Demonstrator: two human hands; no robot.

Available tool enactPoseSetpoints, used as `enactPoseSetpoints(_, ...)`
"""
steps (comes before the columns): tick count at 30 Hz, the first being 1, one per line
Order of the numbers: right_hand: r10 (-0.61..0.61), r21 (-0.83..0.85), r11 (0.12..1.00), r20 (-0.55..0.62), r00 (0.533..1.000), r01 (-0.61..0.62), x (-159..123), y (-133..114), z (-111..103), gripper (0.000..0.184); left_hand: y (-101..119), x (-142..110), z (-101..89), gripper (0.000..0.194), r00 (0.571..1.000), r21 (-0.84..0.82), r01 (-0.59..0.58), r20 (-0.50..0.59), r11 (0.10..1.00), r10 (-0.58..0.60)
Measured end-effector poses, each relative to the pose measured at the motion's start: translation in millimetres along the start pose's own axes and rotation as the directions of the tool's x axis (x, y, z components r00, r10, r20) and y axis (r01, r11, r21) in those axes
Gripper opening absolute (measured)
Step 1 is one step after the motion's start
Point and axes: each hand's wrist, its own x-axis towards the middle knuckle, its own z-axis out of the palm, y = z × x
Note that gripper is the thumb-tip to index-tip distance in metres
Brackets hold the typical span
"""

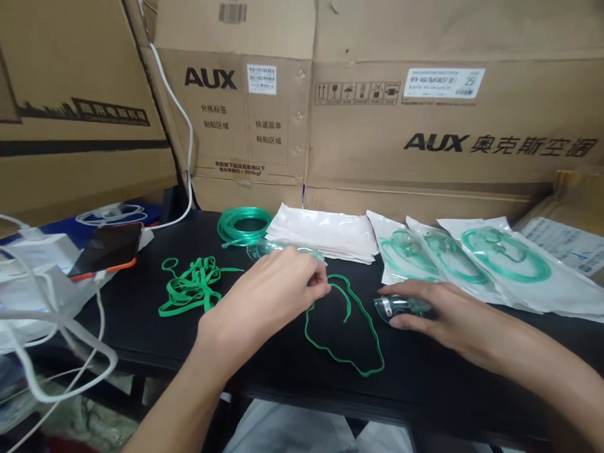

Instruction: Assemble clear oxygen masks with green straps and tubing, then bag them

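My left hand (pixel 279 282) is closed in a pinch on a thin green elastic strap (pixel 372 330), which hangs in a loose loop over the black tabletop (pixel 285 373). To the right, the fingers and thumb of my right hand (pixel 428 309) are wrapped round a clear green oxygen mask (pixel 396 307) with a small metal nose strip. Much of that mask is hidden under the hand. Just behind my left hand lies a clear plastic piece (pixel 261 249), partly covered. A tangled heap of green elastic strap (pixel 192 288) rests to the left.
Behind are a coil of green tubing (pixel 242 225), a stack of white packets (pixel 324 232) and several clear-front pouches (pixel 506 252) holding masks and tubing. White cables and chargers (pixel 45 252) crowd the left beside a phone (pixel 111 248). Cardboard (pixel 355 162) stands across the back.
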Motion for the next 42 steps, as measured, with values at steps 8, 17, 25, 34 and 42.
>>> enactPoseSetpoints(8, 0.000, -0.028, 1.000, 0.001, 1.000, 0.000, 1.3, 4.5, -3.4, 0.051, -26.4, -6.8, 22.7, 0.028, 0.989, -0.016, -0.130, 0.070, 0.991, 0.131)
enactPoseSetpoints(17, 0.024, -0.050, 0.998, -0.033, 0.999, -0.025, -1.2, -3.9, -7.3, 0.052, -14.7, -4.4, 35.0, 0.026, 0.954, -0.133, -0.249, 0.137, 0.959, 0.267)
enactPoseSetpoints(25, -0.010, 0.035, 0.999, -0.153, 0.988, 0.016, 0.5, -54.6, -12.7, 0.053, -15.6, 2.3, 34.3, 0.020, 0.963, -0.230, -0.227, 0.088, 0.946, 0.253)
enactPoseSetpoints(34, -0.020, 0.148, 0.988, -0.219, 0.976, 0.053, -2.7, -72.9, -15.4, 0.052, -5.2, 7.0, 23.7, 0.015, 0.955, -0.338, -0.289, -0.035, 0.896, 0.295)
enactPoseSetpoints(42, -0.024, 0.175, 0.982, -0.250, 0.968, 0.070, -2.5, -74.8, -15.8, 0.046, -1.2, 5.8, 20.0, 0.014, 0.959, -0.360, -0.276, -0.042, 0.891, 0.280)
